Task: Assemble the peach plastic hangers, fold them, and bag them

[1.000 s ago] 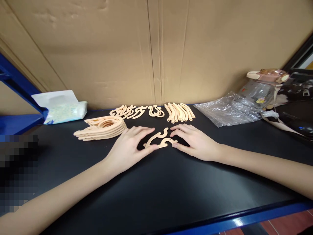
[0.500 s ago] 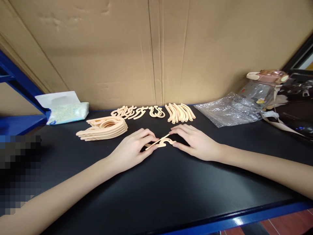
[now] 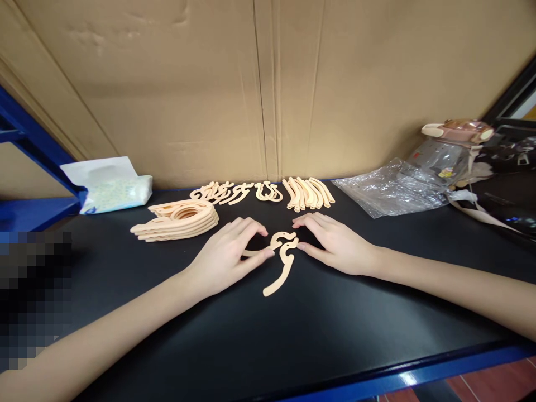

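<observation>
Right of the pale stack (image 3: 193,224), the left hand (image 3: 226,251) and right hand (image 3: 335,243), thumbs parted from fingers, flanked two hooked pieces (image 3: 284,272), apparently mid-arranging, which called for a light pinch next.

The black flat tabletop (image 3: 268,340) looks smooth, with a satin sheen. On it, two pale hook-ended flat pieces (image 3: 286,271) and a pale looped stack (image 3: 176,229) look matt and smooth, wood or plastic being unclear. Behind it stands a brown creased cardboard wall (image 3: 167,89), matt and dented; at its right rear, a clear crinkled plastic sheet (image 3: 377,184) glints glossily.
</observation>
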Demonstrator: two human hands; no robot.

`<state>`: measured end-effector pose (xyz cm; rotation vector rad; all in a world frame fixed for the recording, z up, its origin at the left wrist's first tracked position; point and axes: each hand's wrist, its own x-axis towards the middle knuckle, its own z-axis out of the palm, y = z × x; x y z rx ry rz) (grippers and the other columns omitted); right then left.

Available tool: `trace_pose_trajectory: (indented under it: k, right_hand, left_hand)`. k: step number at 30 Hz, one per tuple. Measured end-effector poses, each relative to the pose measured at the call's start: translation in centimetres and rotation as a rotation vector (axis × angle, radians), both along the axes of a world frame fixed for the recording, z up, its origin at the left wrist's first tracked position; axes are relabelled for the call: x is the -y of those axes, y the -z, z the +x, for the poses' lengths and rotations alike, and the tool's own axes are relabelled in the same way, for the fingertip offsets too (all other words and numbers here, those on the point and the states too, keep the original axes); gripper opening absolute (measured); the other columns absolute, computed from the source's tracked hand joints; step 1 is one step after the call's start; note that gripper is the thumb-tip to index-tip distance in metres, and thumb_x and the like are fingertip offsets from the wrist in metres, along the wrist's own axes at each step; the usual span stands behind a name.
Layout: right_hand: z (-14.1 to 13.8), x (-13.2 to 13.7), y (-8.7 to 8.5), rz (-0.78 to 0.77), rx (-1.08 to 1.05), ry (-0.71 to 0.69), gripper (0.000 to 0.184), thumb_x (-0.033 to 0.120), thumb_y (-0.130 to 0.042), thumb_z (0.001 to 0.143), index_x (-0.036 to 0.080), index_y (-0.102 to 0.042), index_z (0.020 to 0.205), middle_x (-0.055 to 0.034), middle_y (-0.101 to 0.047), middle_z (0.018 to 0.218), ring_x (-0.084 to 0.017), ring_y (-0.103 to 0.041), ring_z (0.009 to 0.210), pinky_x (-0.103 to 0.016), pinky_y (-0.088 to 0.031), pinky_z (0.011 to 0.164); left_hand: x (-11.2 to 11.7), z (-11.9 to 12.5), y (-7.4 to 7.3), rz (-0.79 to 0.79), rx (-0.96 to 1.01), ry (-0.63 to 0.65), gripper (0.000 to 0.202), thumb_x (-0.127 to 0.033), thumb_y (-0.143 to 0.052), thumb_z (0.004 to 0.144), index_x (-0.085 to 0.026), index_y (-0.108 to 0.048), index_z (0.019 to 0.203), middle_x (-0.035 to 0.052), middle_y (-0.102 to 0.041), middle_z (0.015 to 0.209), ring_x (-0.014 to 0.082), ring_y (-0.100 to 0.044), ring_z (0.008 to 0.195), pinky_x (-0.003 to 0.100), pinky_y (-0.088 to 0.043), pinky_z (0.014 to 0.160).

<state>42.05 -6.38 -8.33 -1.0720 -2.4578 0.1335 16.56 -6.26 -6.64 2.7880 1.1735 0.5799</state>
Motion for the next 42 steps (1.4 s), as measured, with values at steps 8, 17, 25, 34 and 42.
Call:
trace_pose_trajectory:
  k: [8, 17, 25, 34, 42]
  right_hand:
    - [0.1, -0.3, -0.2, 0.087, -0.022, 0.081, 0.024, 0.029, -0.048, 0.093, 0.02, -0.052, 0.116, -0.01, -0.061, 0.121, -0.026, -0.056, 0.115, -0.045, -0.046, 0.098]
    - [3.9, -4.7, -1.0, 0.307, 0.109, 0.378, 0.038, 0.035, -0.04, 0.096, 0.015, -0.053, 0.126, -0.0139, -0.06, 0.128, -0.032, -0.054, 0.117, -0.048, -0.042, 0.094]
    - [6.0, -6.8, -0.5, 0.123, 0.248, 0.465, 0.045, 0.032, -0.023, 0.101, 0.02, -0.061, 0.121, -0.0081, -0.069, 0.112, -0.024, -0.062, 0.104, -0.037, -0.043, 0.089]
    - [5.5, -6.1, -1.8, 0.16, 0.397, 0.619, 0.048, 0.034, -0.034, 0.097, 0.016, -0.069, 0.071, -0.0092, -0.071, 0.087, -0.023, -0.064, 0.083, -0.031, -0.04, 0.071]
    - [4.5, -4.7, -2.8, 0.108, 0.572, 0.696, 0.042, 0.033, -0.039, 0.096, 0.013, -0.07, 0.076, -0.0123, -0.069, 0.089, -0.021, -0.063, 0.07, -0.029, -0.029, 0.054]
  left_hand:
    - [3.2, 1.7, -0.2, 0.041, -0.133, 0.118, 0.024, -0.031, -0.046, 0.096, -0.02, -0.058, 0.114, 0.0063, -0.061, 0.114, 0.0223, -0.057, 0.095, 0.037, -0.047, 0.082]
    - [0.7, 0.0, 0.2, 0.023, -0.077, 0.215, 0.028, -0.015, -0.038, 0.098, -0.023, -0.057, 0.117, 0.0022, -0.061, 0.116, 0.0165, -0.056, 0.1, 0.032, -0.043, 0.091]
    - [0.4, -0.1, 0.3, 0.041, -0.082, 0.242, 0.027, -0.014, -0.038, 0.099, -0.023, -0.056, 0.118, 0.0017, -0.06, 0.117, 0.0157, -0.055, 0.099, 0.031, -0.039, 0.091]
    - [0.5, -0.1, 0.1, 0.037, -0.064, 0.269, 0.031, -0.006, -0.04, 0.095, -0.023, -0.057, 0.115, -0.0003, -0.063, 0.115, 0.0143, -0.056, 0.099, 0.03, -0.035, 0.084]
    - [0.5, 0.2, -0.1, 0.011, -0.004, 0.333, 0.025, -0.012, -0.045, 0.095, -0.023, -0.059, 0.114, -0.0012, -0.067, 0.112, 0.0137, -0.057, 0.097, 0.028, -0.037, 0.087]
